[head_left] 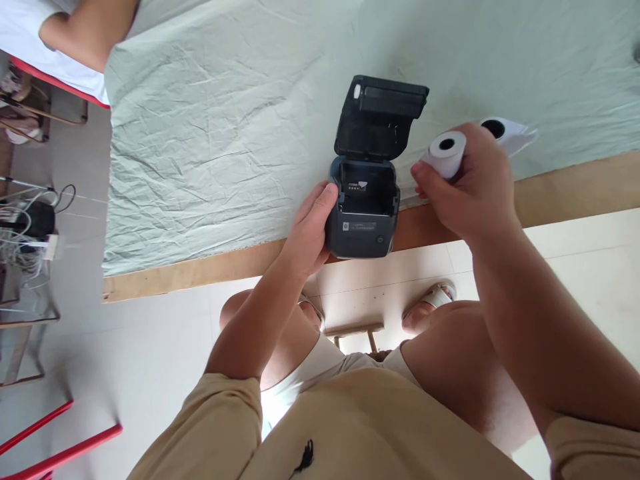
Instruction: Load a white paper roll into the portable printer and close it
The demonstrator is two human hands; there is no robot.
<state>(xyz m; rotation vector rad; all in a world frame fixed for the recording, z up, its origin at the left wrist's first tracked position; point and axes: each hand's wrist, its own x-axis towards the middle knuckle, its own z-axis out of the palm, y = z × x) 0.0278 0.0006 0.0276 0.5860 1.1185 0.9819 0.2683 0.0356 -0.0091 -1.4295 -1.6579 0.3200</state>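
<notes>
My left hand [313, 230] grips the left side of a dark portable label printer [364, 230], held at the table's front edge. The printer's black lid [381, 120] stands swung up, and its paper bay shows no roll inside. To the right of the printer, my right hand [475, 180] is closed around a small white paper roll [447, 152], whose dark core faces up. Just behind that hand lies another white roll [506, 133] with a wider dark core and a loose paper end; my hand partly covers it.
A wrinkled pale green cloth [225, 147] covers the table, with a bare wooden edge [200, 270] along the front. Another person's arm [93, 33] rests at the far left corner. Tangled cables [30, 233] and red poles [65, 453] lie at left.
</notes>
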